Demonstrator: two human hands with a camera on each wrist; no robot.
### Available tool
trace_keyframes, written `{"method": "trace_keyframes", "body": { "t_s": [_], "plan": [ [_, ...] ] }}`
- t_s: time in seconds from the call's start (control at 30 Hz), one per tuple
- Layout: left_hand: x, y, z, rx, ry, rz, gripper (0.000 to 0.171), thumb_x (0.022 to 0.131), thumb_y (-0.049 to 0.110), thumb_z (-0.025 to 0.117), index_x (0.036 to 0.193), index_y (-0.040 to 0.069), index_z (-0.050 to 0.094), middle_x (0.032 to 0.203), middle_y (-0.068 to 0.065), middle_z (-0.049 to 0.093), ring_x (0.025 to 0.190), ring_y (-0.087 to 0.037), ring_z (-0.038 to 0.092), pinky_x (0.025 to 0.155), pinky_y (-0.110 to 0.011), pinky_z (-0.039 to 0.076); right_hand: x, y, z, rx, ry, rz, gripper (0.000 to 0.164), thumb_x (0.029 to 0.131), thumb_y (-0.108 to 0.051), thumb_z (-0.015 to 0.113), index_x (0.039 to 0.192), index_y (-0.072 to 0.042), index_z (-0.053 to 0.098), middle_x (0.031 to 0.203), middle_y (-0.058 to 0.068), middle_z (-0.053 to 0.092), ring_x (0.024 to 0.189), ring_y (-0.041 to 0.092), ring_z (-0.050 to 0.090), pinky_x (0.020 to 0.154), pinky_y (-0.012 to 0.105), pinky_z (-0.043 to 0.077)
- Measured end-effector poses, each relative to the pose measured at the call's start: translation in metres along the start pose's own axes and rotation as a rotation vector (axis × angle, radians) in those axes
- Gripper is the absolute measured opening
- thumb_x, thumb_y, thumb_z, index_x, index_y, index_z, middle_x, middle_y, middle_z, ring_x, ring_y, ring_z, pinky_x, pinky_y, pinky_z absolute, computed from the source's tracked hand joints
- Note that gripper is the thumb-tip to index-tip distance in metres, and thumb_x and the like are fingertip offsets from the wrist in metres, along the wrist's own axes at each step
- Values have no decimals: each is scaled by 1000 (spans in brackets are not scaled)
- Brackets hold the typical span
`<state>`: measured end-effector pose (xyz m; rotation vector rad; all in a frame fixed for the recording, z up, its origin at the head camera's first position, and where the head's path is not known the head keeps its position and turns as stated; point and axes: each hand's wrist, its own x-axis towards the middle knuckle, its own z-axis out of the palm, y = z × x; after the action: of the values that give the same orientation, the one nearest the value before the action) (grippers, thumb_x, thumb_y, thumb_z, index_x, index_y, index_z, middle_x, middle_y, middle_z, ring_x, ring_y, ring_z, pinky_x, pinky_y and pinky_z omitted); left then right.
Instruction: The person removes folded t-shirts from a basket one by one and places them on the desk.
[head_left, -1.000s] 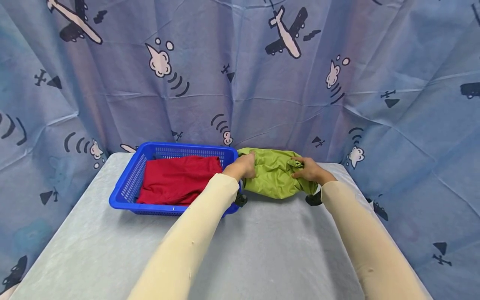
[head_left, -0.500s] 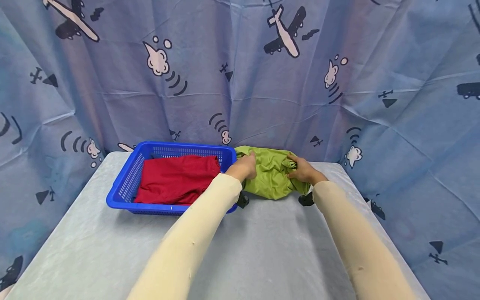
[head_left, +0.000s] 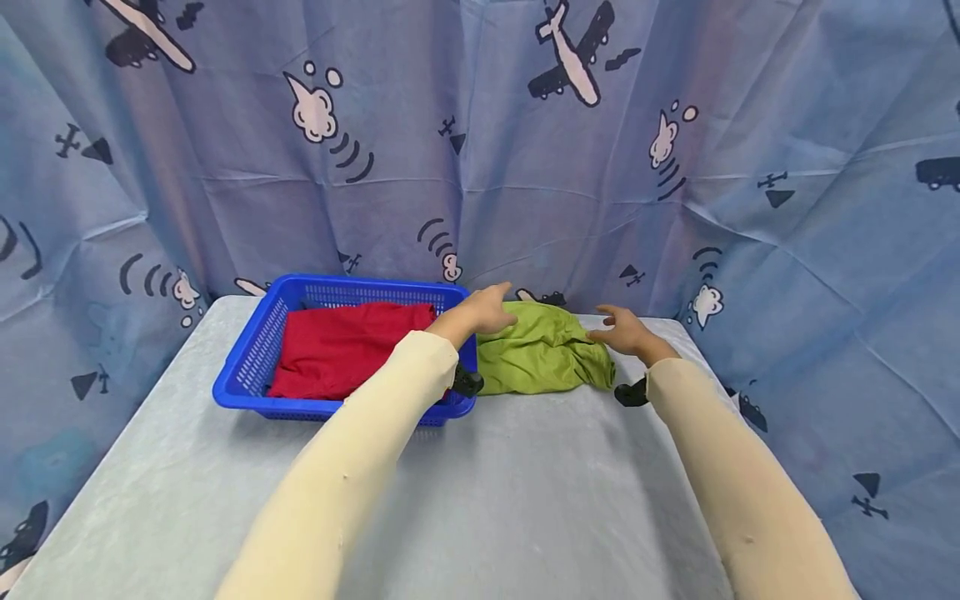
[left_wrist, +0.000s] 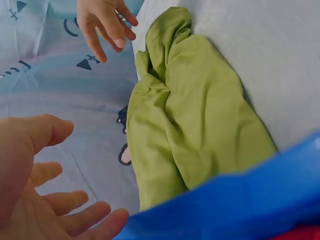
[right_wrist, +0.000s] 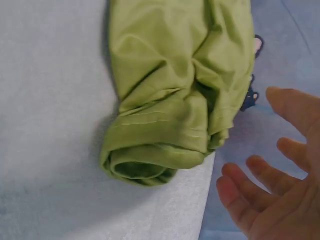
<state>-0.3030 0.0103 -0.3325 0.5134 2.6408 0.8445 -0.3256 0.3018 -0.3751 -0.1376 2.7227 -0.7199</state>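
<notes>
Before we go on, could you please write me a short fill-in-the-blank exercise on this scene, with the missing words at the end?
1. In the head view, the green cloth lies to the ____ of the blue basket.
2. The other cloth, inside that basket, is coloured ____.
3. The person's left hand and right hand are holding ____.
4. Of the two hands, the one nearer the basket is the ____ one.

Missing words: right; red; nothing; left.

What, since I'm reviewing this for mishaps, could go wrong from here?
The green cloth ends in a roll that neither the left hand nor the right hand grips, so it might unwind if lifted. The left hand is also near the blue basket and could bump it.
</notes>
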Motion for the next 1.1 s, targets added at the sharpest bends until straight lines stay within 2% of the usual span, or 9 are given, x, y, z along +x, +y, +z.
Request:
{"method": "trace_keyframes", "body": {
  "t_s": [0.17, 0.33, 0.6, 0.83, 0.97, 1.1],
  "plan": [
    [-9, -11, -6, -1, 25, 18, 66, 103, 24, 51, 162, 14, 25, 167, -12, 30, 153, -32, 30, 122, -46, 32, -5, -4, -3, 24, 20, -31, 68, 105, -25, 51, 158, 4, 21, 154, 38, 33, 142, 54, 33, 112, 65, 37],
    [-17, -25, -8, -14, 59, 39, 64, 102, 23, 51, 161, 12, 28, 165, -12, 32, 153, -32, 30, 123, -46, 31, -9, -12, -2, 62, 17, -53, 65, 106, -28, 50, 159, 0, 25, 156, 35, 35, 143, 52, 34, 114, 64, 36],
    [-33, -51, -9, 7, 148, 88, 60, 100, 20, 53, 156, 8, 38, 160, -14, 42, 149, -33, 38, 122, -46, 34, -18, -28, 4, 79, 3, -120, 65, 106, -30, 50, 159, -3, 26, 156, 33, 37, 142, 50, 39, 111, 63, 41],
    [-51, -68, -9, 15, 157, 127, 57, 100, 19, 55, 153, 3, 41, 153, -22, 49, 143, -35, 46, 119, -47, 38, -21, -43, 17, 67, 14, -231, 65, 106, -24, 51, 159, 0, 23, 153, 35, 39, 134, 53, 48, 105, 60, 48],
    [-61, -79, -10, 42, 172, 143, 56, 99, 18, 57, 151, 2, 43, 152, -20, 50, 141, -34, 49, 118, -47, 39, -21, -53, 28, 80, 29, -290, 64, 105, -21, 53, 159, 1, 25, 151, 34, 42, 129, 51, 54, 101, 56, 52],
    [-72, -94, -13, 65, 195, 136, 56, 98, 19, 58, 150, 5, 45, 153, -16, 51, 143, -32, 48, 119, -48, 37, -20, -68, 38, 109, 27, -344, 59, 105, -19, 54, 156, 1, 32, 151, 33, 43, 130, 49, 54, 102, 55, 51]
  ]
}}
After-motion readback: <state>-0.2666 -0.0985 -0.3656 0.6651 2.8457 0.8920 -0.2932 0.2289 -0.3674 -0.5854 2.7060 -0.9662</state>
